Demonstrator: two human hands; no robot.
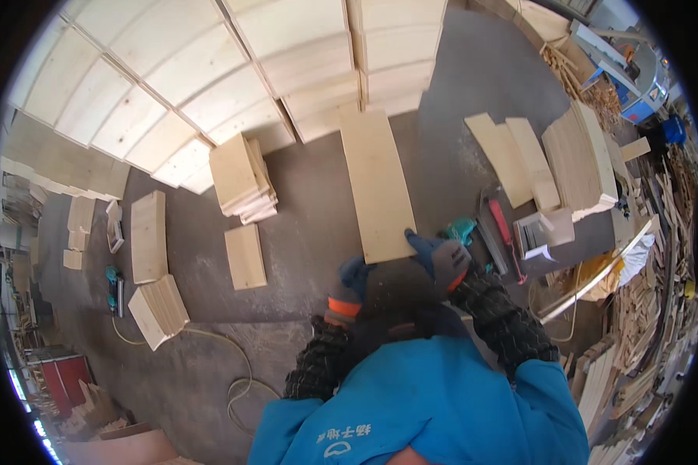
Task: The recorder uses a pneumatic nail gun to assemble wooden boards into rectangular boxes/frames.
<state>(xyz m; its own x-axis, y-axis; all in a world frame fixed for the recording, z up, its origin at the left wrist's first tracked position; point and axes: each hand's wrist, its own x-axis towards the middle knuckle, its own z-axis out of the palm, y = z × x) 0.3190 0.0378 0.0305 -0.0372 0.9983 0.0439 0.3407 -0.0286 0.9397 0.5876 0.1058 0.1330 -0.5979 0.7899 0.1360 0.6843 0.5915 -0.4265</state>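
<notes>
A long, pale wooden board point(376, 182) stretches away from me on the dark work surface. My right hand point(444, 262), in a blue and grey glove with an orange cuff, is closed on its near right corner, a fingertip lying on the top face. At the near left corner my left hand point(352, 280), gloved alike, has its bent fingers against the board's edge; part of those fingers is hidden. Just right of my right hand lies a teal-handled tool point(461, 230). Beside that is a long tool with a red handle point(501, 223).
Tall stacked wooden boxes point(209, 66) line the far side. Left stand a small stack of boards point(240, 174), a single short board point(245, 257) and a teal nail gun point(115, 291) with a hose point(244, 364). More stacked boards point(578, 159) and piled scrap strips point(644, 310) lie right.
</notes>
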